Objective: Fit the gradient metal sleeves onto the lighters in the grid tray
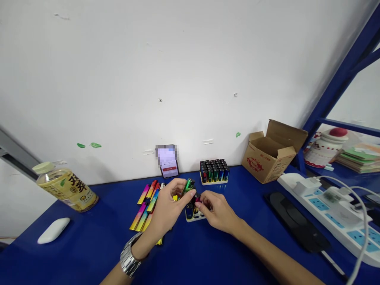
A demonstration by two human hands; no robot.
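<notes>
My left hand (170, 204) is closed around a green lighter (189, 184) with a dark top, held above a white tray (194, 218) with holes. My right hand (218, 208) pinches a dark pink lighter (197, 199) over the same tray, its fingers partly hiding it. A dark blue lighter (189, 211) stands upright in the tray's front left. To the left of my left hand lies a loose pile of shiny, multicoloured lighters (143, 217), partly covered by my wrist. Behind my right hand, a second tray (214, 182) is packed with upright, black-topped lighters (214, 171).
Against the wall leans a phone (169, 162). An open cardboard box (267, 158) sits at the back right, near a black phone (297, 221) and a power strip (326, 213) with cables. On the left are a bottle (69, 188) and a white case (54, 230).
</notes>
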